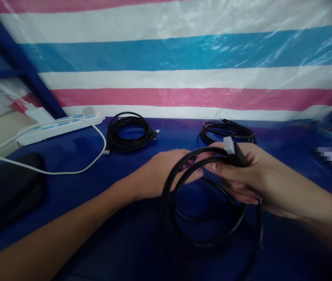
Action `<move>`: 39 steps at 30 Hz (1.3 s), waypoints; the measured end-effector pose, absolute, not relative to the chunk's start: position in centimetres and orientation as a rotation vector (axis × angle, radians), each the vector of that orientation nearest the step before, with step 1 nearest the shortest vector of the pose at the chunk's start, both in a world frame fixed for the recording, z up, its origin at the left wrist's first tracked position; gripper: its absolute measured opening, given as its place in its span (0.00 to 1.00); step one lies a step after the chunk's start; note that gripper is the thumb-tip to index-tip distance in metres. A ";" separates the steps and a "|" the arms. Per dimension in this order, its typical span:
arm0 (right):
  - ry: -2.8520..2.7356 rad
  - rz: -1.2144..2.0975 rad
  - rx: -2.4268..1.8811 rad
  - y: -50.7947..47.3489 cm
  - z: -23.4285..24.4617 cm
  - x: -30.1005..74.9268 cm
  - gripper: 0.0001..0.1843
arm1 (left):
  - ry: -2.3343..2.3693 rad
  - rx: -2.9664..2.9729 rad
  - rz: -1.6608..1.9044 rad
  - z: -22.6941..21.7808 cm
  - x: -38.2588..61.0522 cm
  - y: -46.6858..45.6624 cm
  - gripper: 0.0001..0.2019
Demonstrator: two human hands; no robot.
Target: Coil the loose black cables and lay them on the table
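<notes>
My right hand (242, 175) is closed around a black cable (183, 218) coiled in loose loops over the blue table; its connector with a pale metal end (232, 150) sticks up from my fingers. My left hand (166, 171) reaches through the loops from the left and its fingers close on a strand near my right thumb. The lower loops hang down toward the table between my forearms.
Two more coiled black cables lie at the back: one (129, 132) centre-left, one (227, 132) centre-right. A white power strip (57, 127) with a white cord (66, 169) lies at the left, beside a black flat object (10, 187). A striped tarp (183, 58) closes the back.
</notes>
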State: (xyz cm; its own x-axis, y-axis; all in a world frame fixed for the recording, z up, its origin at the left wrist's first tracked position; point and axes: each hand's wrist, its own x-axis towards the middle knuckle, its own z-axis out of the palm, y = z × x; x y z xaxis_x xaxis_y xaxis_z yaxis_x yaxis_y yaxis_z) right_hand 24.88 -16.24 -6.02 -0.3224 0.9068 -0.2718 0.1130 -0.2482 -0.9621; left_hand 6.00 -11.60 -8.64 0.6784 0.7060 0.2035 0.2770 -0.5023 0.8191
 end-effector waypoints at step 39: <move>-2.173 0.718 -1.340 -14.3 1.2 25.3 0.21 | 0.856 1.939 0.515 -1.1 5.7 -11.6 0.39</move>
